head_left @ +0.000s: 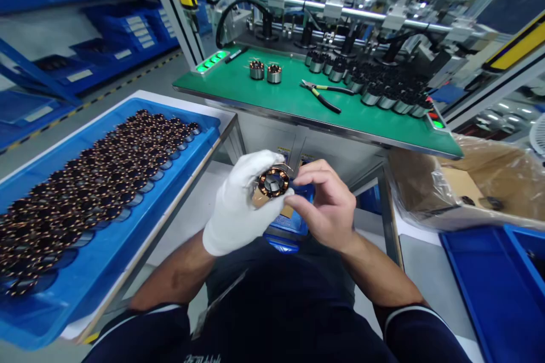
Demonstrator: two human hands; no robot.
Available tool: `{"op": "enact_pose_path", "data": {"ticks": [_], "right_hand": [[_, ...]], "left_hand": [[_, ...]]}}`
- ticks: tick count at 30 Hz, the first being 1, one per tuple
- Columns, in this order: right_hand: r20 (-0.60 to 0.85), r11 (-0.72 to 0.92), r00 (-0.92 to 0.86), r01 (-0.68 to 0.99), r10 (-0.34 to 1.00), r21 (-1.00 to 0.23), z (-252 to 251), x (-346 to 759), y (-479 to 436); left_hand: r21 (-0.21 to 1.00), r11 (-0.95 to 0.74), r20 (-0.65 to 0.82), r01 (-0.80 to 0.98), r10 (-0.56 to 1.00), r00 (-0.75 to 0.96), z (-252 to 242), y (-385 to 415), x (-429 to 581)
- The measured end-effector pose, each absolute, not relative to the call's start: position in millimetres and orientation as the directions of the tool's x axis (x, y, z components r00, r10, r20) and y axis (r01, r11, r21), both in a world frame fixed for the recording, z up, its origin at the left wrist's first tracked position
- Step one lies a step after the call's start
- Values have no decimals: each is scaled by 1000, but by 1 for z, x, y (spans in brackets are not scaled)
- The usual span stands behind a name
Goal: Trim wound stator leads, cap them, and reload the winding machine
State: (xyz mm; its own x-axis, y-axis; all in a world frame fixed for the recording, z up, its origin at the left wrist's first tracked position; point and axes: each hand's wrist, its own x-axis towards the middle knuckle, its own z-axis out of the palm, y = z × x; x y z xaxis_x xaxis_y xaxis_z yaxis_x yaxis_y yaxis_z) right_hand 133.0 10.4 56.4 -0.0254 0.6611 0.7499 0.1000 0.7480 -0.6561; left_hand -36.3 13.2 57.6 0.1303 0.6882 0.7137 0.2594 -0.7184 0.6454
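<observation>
Stator sits mid-frame, its outer wall cupped in the gloved left hand; the bare right hand has thumb and fingers nearly together at its right edge, on what I can't tell. I judge it dense and stiff, its windings easily nicked, so I'd grip the wall. Two more stators stand on the bench, upper centre.

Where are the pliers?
In the head view, the pliers lie on the green worktop, between the two copper-wound cores on their left and the crowd of black-topped cores on their right.
</observation>
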Motion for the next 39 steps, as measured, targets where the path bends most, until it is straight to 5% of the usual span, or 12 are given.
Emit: {"op": "enact_pose_path", "data": {"ticks": [6, 12, 17, 20, 22, 26, 32, 39], "right_hand": [[470, 478, 88, -145, 878, -866, 54, 120, -3], [393, 375, -24, -248, 919, -893, 60, 124, 7], [261, 298, 148, -377, 954, -877, 51, 123, 7], [478, 501, 156, -182, 864, -846, 60, 136, 10], [642, 643, -37, 35, 766, -765, 76, 147, 14], [583, 674, -412, 112, 700, -730, 99, 151, 20], [525, 548, 164, -170, 835, -819, 70, 128, 12], [577, 576, -1, -68, 816, -815, 57, 133, -3]], "left_hand": [[697, -683, 688, 216, 723, 65, 57, 8, -28], [725, -602, 594, 335, 792, 140, 57, 3, -26], [730, -608, 597, 313, 790, 142, 56, 1, -29], [725, -608, 573, 325, 793, 207, 58, 2, -34], [698, -617, 566, 364, 787, 246, 59, 2, -36], [601, -668, 604, 438, 739, 299, 62, 2, -36], [687, -636, 617, 351, 766, 180, 69, -2, -32], [665, -613, 639, 426, 763, 98, 73, 1, -37]]}}
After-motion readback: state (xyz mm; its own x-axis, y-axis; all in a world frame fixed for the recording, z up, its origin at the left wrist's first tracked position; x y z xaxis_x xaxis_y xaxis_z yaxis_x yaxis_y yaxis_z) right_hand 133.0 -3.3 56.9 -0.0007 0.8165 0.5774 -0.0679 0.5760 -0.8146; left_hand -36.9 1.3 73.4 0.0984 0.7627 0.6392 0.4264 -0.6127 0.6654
